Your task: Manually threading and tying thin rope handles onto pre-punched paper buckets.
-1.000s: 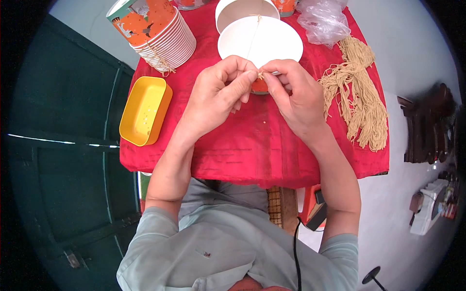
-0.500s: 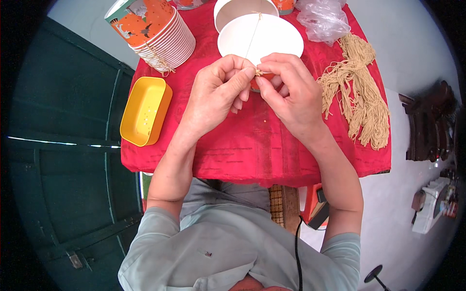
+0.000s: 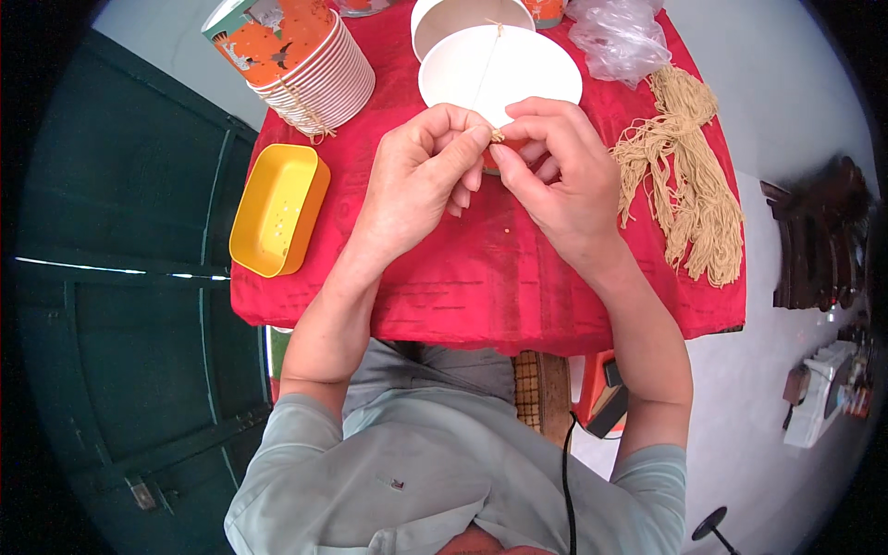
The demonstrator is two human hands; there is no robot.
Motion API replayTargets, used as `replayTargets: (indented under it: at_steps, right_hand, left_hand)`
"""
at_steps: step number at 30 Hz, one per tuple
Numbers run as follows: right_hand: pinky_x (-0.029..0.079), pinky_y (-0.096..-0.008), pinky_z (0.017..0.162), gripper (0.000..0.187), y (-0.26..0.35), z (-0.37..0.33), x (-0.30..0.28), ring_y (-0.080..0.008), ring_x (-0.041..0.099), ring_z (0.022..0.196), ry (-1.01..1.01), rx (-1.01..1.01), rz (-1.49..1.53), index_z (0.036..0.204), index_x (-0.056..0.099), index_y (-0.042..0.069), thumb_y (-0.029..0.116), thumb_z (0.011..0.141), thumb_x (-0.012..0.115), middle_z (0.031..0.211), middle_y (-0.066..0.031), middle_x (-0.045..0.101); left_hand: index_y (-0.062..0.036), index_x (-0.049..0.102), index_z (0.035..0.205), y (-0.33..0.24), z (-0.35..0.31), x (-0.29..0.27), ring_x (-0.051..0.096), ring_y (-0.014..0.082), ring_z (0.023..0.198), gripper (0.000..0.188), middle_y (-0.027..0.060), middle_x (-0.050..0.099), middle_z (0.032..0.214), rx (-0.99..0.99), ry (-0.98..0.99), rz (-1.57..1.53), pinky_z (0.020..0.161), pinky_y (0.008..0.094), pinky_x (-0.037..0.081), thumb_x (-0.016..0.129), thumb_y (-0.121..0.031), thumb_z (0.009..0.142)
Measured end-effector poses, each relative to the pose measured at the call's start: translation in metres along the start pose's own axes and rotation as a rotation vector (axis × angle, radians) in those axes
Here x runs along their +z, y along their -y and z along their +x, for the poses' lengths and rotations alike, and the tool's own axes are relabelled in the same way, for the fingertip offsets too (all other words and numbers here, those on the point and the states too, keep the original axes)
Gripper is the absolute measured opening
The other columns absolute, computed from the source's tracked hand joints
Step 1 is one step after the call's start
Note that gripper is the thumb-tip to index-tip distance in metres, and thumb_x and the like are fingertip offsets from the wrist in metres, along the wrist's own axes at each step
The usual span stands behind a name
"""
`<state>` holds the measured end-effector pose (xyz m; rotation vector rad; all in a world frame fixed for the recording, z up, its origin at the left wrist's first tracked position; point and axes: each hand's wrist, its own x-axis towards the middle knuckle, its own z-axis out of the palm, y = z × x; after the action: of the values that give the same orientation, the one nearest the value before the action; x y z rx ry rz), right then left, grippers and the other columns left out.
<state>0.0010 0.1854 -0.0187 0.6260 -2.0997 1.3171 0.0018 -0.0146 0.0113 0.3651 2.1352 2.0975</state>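
My left hand [image 3: 421, 180] and my right hand [image 3: 569, 180] meet over the table, just in front of a white-faced round paper tub [image 3: 541, 69]. The thumb and fingers of both pinch a small tan knot of cord [image 3: 497, 136]. A thin strand runs from the far rim of the tub across its white face down to the fingers. Part of the tub's orange side shows between my hands. I cannot tell whether the white face is its inside or its bottom.
A stack of nested paper tubs [image 3: 314, 88] with cord on it stands at the far left. Nearer lies a yellow plastic box [image 3: 310, 208]. To the right are a tan yarn bundle [image 3: 689, 176] and a clear plastic bag [image 3: 620, 42], all on a red tablecloth [image 3: 462, 287].
The knot and both hands have shifted very slightly to the right. My right fingers have lifted and spread a little, while the pinch on the cord stays.
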Motion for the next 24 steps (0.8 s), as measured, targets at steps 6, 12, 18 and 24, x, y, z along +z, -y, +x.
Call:
replayTargets:
  at_steps: [6,12,18,24]
  right_hand:
    - [0.067,-0.0303,0.067,0.022,0.0007,0.0004,-0.0005,-0.0161,0.081,0.080,0.005,-0.007,-0.004,0.111,0.073,0.006,0.007,0.094,0.088,0.124,-0.0052,0.075]
    - [0.069,-0.0303,0.070,0.023,-0.0009,0.0005,-0.0006,-0.0169,0.081,0.086,0.004,-0.037,0.001,0.115,0.076,0.006,0.005,0.095,0.086,0.124,-0.0054,0.075]
    - [0.069,-0.0300,0.071,0.020,0.0005,0.0006,0.0004,-0.0163,0.081,0.087,-0.018,-0.034,0.010,0.114,0.078,0.007,0.002,0.095,0.085,0.121,-0.0057,0.076]
    - [0.067,-0.0300,0.069,0.016,-0.0017,0.0013,-0.0014,-0.0161,0.080,0.084,-0.041,-0.067,-0.024,0.108,0.078,0.007,0.002,0.095,0.085,0.113,-0.0048,0.078]
  left_hand:
    - [-0.0043,0.073,0.116,0.0007,0.0003,0.0001,0.060,0.0040,0.062,0.023,-0.0027,0.067,0.078,-0.002,0.009,0.007,0.053,0.0200,0.049,0.067,-0.027,0.117]
    - [-0.0039,0.075,0.115,0.0017,0.0003,0.0037,0.061,0.0037,0.062,0.024,-0.0021,0.070,0.078,0.019,-0.013,-0.013,0.055,0.0192,0.049,0.069,-0.026,0.117]
    - [-0.0036,0.077,0.116,0.0035,0.0002,0.0035,0.062,0.0036,0.063,0.022,-0.0015,0.071,0.078,0.026,-0.016,-0.023,0.056,0.0192,0.050,0.070,-0.025,0.116]
    - [-0.0029,0.077,0.119,-0.0027,-0.0002,-0.0026,0.065,0.0034,0.067,0.020,-0.0019,0.073,0.081,-0.037,0.006,0.035,0.060,0.0198,0.053,0.072,-0.021,0.114]
